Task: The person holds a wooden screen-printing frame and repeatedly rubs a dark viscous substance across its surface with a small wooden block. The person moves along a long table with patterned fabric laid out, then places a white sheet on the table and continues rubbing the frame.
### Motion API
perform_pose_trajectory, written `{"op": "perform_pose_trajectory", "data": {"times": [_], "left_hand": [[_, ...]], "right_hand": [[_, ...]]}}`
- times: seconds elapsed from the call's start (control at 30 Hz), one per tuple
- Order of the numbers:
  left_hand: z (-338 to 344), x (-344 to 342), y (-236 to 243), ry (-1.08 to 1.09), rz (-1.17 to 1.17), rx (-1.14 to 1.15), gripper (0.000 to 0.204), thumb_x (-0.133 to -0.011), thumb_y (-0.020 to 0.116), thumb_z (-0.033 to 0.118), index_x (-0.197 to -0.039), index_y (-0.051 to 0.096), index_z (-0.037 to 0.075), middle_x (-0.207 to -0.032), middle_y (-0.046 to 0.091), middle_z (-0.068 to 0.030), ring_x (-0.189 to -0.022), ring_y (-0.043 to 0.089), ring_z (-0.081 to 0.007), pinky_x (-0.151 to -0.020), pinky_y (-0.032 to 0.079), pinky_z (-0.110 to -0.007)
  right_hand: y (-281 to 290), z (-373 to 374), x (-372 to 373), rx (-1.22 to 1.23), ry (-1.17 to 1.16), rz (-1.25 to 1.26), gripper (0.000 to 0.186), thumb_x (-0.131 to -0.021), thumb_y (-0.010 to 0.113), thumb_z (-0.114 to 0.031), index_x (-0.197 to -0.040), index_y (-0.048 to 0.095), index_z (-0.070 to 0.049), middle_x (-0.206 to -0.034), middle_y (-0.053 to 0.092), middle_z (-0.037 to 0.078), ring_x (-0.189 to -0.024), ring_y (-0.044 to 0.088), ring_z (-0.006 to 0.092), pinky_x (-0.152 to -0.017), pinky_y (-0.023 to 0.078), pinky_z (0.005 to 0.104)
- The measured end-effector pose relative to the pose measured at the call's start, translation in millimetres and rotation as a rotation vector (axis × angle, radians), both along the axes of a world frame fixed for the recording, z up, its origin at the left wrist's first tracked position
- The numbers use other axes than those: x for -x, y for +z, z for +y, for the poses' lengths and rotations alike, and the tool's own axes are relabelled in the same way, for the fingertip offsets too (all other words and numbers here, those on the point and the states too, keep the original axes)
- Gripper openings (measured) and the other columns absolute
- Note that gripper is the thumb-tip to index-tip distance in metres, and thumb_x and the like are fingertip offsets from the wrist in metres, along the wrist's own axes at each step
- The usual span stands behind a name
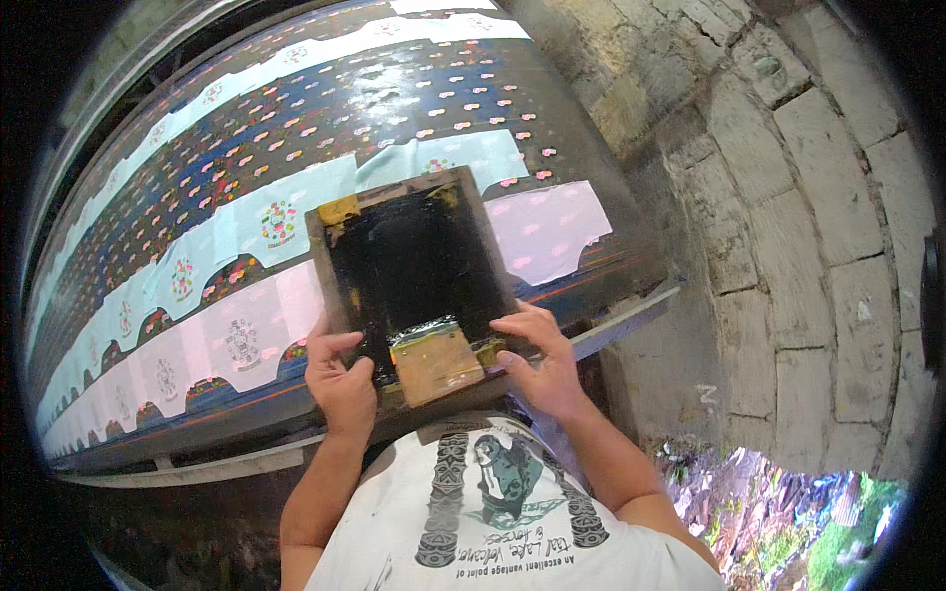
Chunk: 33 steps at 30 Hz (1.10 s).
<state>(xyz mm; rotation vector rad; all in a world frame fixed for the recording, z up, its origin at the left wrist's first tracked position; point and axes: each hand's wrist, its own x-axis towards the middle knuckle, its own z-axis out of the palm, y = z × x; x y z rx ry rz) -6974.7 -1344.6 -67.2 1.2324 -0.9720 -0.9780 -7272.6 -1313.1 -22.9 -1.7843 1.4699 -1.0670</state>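
Both hands grip a dark printing frame point(404, 251) with a black-inked middle and worn edges, over the pieces of cloth on a long printing table. My left hand point(340, 379) is closed round its lower left side, my right hand point(537, 360) round its lower right side. A tan squeegee-like block point(434, 364) lies inside the frame along the near edge. The frame partly covers a plain pink cloth piece point(547, 231) and hides what is under it. Pale blue pieces point(276, 222) with colourful printed motifs and pink pieces point(241, 345) with outline motifs run along the left.
The long dark table surface point(414, 94), speckled with small printed shapes, carries further rows of cloth. A rail point(641, 307) edges its near side. A worn block wall or paving point(788, 246) is at the right, with a pile of colourful scraps point(769, 522) at lower right.
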Motion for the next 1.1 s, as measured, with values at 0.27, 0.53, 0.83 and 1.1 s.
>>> {"op": "perform_pose_trajectory", "data": {"times": [0.27,0.53,0.83,1.1], "left_hand": [[-16.3,145.8,-29.5,0.008,-0.036,0.015,0.029,-0.074,0.067,-0.014,-0.098,0.074,0.000,-0.160,0.057,-0.0316,-0.148,0.057,-0.0371,-0.127,0.037,-0.043],[-23.2,218.6,-39.5,0.009,0.090,0.061,0.032,-0.074,0.068,-0.014,-0.098,0.077,0.005,-0.164,0.056,-0.0269,-0.155,0.053,-0.0357,-0.129,0.035,-0.044],[-23.6,224.3,-38.9,0.023,0.135,-0.033,0.025,-0.075,0.070,-0.013,-0.092,0.073,0.006,-0.165,0.058,-0.0254,-0.153,0.054,-0.0333,-0.127,0.038,-0.043],[-24.1,226.9,-48.9,0.062,0.023,-0.037,0.022,-0.075,0.071,-0.009,-0.090,0.077,0.006,-0.164,0.059,-0.0256,-0.152,0.054,-0.0389,-0.128,0.039,-0.044]], "right_hand": [[4.7,-19.0,144.7,0.010,-0.020,0.005,0.047,-0.098,0.082,-0.036,-0.131,0.079,-0.003,-0.131,0.078,0.015,-0.140,0.063,0.0356,-0.131,0.037,0.0571],[-11.0,-25.1,225.3,-0.067,0.025,-0.010,0.043,-0.100,0.083,-0.033,-0.130,0.080,-0.003,-0.134,0.077,0.014,-0.144,0.061,0.0340,-0.131,0.037,0.0560],[31.1,-40.3,185.6,0.175,0.411,0.509,0.046,-0.087,0.089,-0.021,-0.130,0.078,-0.009,-0.144,0.068,0.016,-0.140,0.062,0.0426,-0.115,0.051,0.0539],[48.5,-77.2,158.3,0.097,0.662,0.670,0.049,-0.079,0.080,0.001,-0.128,0.076,-0.002,-0.127,0.075,0.018,-0.118,0.072,0.0390,-0.104,0.058,0.0498]]}}
